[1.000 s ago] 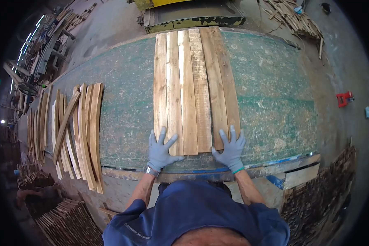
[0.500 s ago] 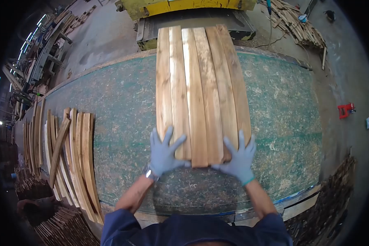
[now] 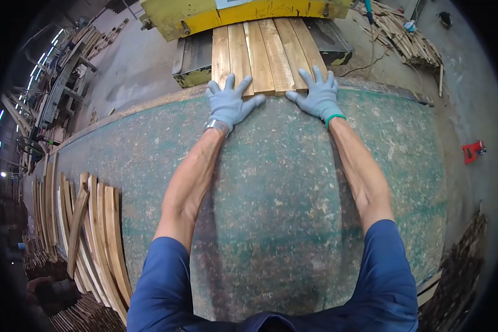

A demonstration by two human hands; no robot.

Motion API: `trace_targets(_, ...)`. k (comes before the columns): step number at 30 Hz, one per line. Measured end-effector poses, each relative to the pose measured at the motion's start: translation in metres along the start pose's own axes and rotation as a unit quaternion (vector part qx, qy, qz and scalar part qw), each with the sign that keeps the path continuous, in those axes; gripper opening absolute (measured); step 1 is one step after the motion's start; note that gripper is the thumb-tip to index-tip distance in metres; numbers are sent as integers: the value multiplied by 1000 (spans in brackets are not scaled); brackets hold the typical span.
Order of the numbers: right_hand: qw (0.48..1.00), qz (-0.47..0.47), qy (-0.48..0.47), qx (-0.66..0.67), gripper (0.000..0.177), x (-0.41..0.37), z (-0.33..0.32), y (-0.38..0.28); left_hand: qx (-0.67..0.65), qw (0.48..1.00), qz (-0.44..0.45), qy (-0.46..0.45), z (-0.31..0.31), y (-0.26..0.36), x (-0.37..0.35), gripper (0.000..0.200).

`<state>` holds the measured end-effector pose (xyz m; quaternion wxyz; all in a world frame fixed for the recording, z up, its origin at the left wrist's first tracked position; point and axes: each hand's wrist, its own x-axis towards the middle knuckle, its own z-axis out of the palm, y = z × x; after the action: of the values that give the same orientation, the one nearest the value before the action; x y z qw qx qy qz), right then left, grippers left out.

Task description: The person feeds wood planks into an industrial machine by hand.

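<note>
Several wooden boards (image 3: pixel 263 55) lie side by side, their far ends under the yellow machine (image 3: pixel 249 19). My left hand (image 3: pixel 229 103), in a light grey glove, rests on the near left corner of the boards with its fingers spread. On the near right corner lies my right hand (image 3: pixel 317 97), gloved the same way, fingers also spread and thumb at the board ends. Both arms are stretched far forward over the worn green tabletop (image 3: pixel 276 205).
More loose boards (image 3: pixel 97 238) lie at the table's left end. Stacked wood strips (image 3: pixel 459 260) stand at lower right, and a scrap pile (image 3: pixel 409 41) lies at the back right. A red tool (image 3: pixel 472 151) is on the floor.
The boards have slid forward, away from me, and their far ends have passed under the yellow machine. Both hands moved forward with them, staying on the near ends.
</note>
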<state>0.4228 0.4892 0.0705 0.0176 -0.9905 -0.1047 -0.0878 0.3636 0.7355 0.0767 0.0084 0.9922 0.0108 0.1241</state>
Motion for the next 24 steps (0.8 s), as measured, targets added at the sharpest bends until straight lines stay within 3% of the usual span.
trace_targets(3, 1000, -5, 18, 7, 86, 25, 15, 3, 15, 1000, -23, 12, 5, 5, 16, 68)
trace_targets(22, 999, 6, 30, -19, 76, 105, 33, -19, 5, 1000, -5, 18, 40, -37, 99, 76)
trace_targets(24, 999, 42, 4, -24, 75, 110, 30, -28, -9, 999, -16, -45, 34, -41, 110, 82)
